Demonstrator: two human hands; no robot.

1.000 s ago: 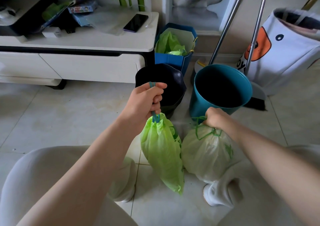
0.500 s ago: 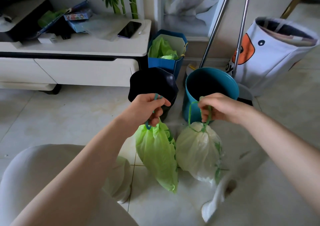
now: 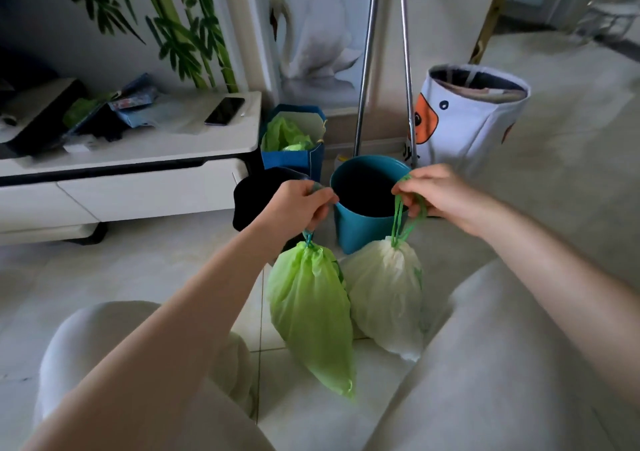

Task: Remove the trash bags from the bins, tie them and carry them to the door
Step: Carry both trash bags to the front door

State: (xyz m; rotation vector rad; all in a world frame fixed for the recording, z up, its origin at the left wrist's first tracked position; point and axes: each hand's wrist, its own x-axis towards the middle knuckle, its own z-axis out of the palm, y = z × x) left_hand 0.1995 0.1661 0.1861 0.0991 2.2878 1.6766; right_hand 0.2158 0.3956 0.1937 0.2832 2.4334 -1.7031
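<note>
Already both bags hang off the floor in front of the teal bin (image 3: 360, 229), which serves as the marker for everything here. The left hand (image 3: 294, 208), just left of the teal bin's rim, has its fingers curled shut around the blue-green drawstring of the green bag (image 3: 311, 315), which dangles below and in front of the bin. The right hand (image 3: 440, 192), at the bin's right rim, pinches the green drawstring loops of the white bag (image 3: 384, 294) between thumb and fingers; that bag hangs directly in front of the bin, touching the green one. The black bin (image 3: 252, 197) sits just left of the teal bin, and both look emptied of liners.

The risks appear to come from the grips and the surroundings. The right hand's hold looks like a light pinch on thin cord, so the loops could slip and drop the white bag. The thin film of either bag may tear at the gathered neck if the load swings. Two metal poles (image 3: 367, 62) lean just behind the teal bin, and a swing of the arms while rising could knock them over. The blue paper bag (image 3: 294, 159) behind and left of the teal bin holds more green plastic, which might get left behind.
</note>
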